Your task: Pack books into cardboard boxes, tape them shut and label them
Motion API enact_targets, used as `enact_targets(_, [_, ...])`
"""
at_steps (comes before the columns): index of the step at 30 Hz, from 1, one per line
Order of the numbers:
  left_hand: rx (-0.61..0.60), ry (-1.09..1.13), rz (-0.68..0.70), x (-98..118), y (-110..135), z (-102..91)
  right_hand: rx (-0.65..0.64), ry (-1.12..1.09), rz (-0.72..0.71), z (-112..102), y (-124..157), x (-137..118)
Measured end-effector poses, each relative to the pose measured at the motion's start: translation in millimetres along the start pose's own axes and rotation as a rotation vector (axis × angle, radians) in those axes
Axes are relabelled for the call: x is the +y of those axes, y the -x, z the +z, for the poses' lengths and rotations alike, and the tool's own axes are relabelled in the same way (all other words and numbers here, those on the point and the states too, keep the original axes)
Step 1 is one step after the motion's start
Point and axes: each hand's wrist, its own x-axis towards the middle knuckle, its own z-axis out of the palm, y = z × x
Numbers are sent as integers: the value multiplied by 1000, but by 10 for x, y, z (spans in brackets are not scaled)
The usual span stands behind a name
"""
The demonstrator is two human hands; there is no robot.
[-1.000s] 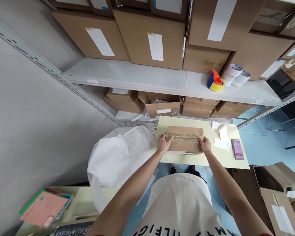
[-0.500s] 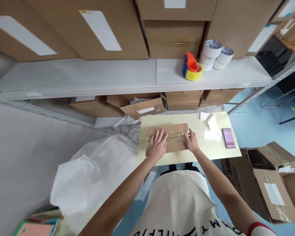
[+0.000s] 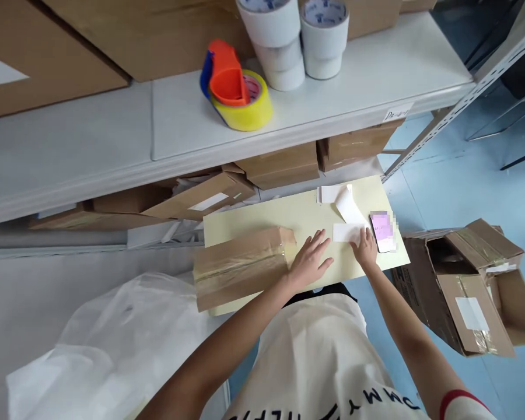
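A closed cardboard box (image 3: 240,268), with clear tape along its top, lies on the left part of the pale yellow table (image 3: 284,213). My left hand (image 3: 310,262) is just right of the box, fingers spread, holding nothing. On the right side, my right hand (image 3: 366,249) reaches the lower right corner of a white paper label (image 3: 346,233); its thumb is apart from the fingers. Behind the label, a curling white paper strip (image 3: 349,204) runs toward the table's back edge. A phone with a pink-purple screen (image 3: 382,232) lies right of my right hand, partly pixelated.
Above the table's back edge runs a grey shelf (image 3: 179,131) with a tape dispenser (image 3: 251,111) and white tape rolls (image 3: 284,64). Open cardboard boxes (image 3: 472,280) stand on the floor at right. White plastic sheeting (image 3: 126,338) fills the lower left.
Both hands have left the cardboard box and moved right, the right one to the white label. The view has turned and shifted right, so the box appears further left.
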Motion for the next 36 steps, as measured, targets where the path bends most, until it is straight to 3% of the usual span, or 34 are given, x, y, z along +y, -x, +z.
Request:
enact_targets(2, [-110,14,-59,97,-332,197,6,-34,71,12,-105,26])
enact_targets(5, [-333,82,-267,88,-758,530,12,-116,144,22,-192,32])
enact_targets(8, [-481,153,-411,-13,-967,799,19,-225,184,8,-220,19])
enact_targets(12, [-440,196,-420,-74,-955,955,-6,-370,229,-67,-249,-34])
enact_targets(16, [-274,313,-478,7,-886,944,-43,-488,213,-228,-235,-145])
enact_targets(19, [-98,619,-527,124,-853,892,-54,-563,123,-382,-146,-298])
enact_targets(22, [84,925,-533,212,-801,806,-169,-628,-53,-507,-17,-485])
enact_targets(25, [176,909,-618,162,-721,657,-310,-686,-210,-562,53,-601])
enact_targets(28, [142,716,-661,-42,-640,411,-315,-669,-250,-558,-31,-577])
enact_targets(32, [-4,458,-514,-338,-568,-58,-266,-515,-235,-510,-362,-491])
enact_targets(34, [-110,367,-450,-401,-544,-300,-354,-440,-294,-491,-534,-508])
enact_targets(36, [-99,224,-467,-380,-531,-498,-454,-368,-347,-490,-651,-567])
